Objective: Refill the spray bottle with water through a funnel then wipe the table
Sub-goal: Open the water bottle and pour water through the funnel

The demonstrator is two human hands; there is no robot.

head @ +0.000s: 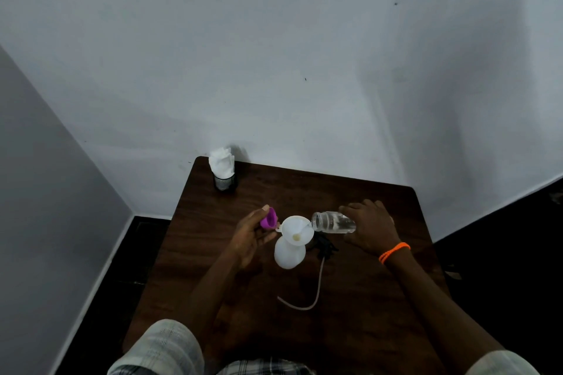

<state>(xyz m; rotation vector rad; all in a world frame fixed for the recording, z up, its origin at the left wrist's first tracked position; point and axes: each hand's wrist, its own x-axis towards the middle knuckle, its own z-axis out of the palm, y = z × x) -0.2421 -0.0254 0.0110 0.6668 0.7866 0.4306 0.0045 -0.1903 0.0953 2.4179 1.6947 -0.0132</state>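
The person is wearing a pale checked shirt (pixel 265 368) with sleeves (pixel 164 347) rolled above the elbows, and an orange braided band (pixel 394 251) is circling the right wrist.

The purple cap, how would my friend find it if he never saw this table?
Start at the dark wooden table, then find the white spray bottle with a white funnel on top. Just left of the funnel, the left hand pinches the purple cap, the only purple thing there.
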